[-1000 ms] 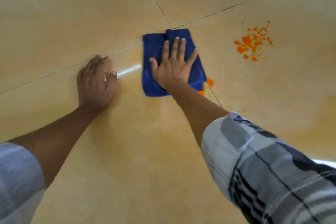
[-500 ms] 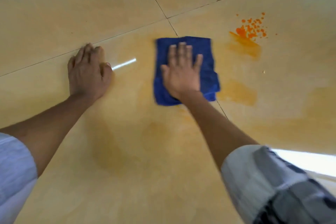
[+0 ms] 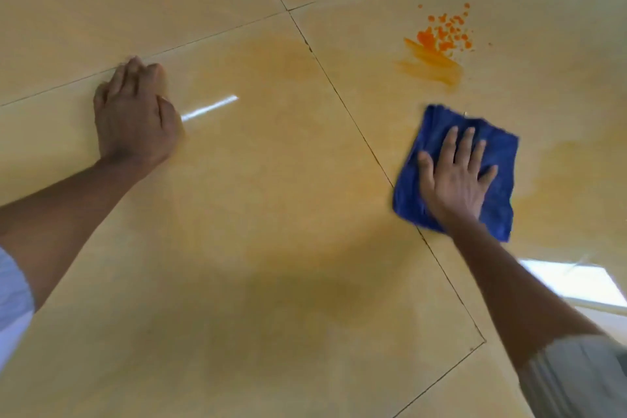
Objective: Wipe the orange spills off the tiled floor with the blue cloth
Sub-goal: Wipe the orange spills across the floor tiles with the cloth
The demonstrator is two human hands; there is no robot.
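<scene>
The blue cloth (image 3: 498, 163) lies folded flat on the tiled floor (image 3: 271, 197) at the right. My right hand (image 3: 453, 176) presses down on it with fingers spread. Beyond the cloth, a patch of orange spill (image 3: 441, 41) shows bright droplets at its far side and a smeared streak at its near side. Pale orange smears tint the tiles around the cloth and across the middle. My left hand (image 3: 134, 115) rests palm-down on the floor at the left, fingers curled, holding nothing.
Dark grout lines (image 3: 342, 98) cross the floor diagonally. A bright window reflection (image 3: 573, 282) lies on the tile at the right edge, near my right forearm. A thin light glint (image 3: 208, 107) sits beside my left hand.
My right hand has slid the cloth to the right, across the grout line and onto the tile below the orange spill. The near droplets are now a smear. My left hand stays planted.
</scene>
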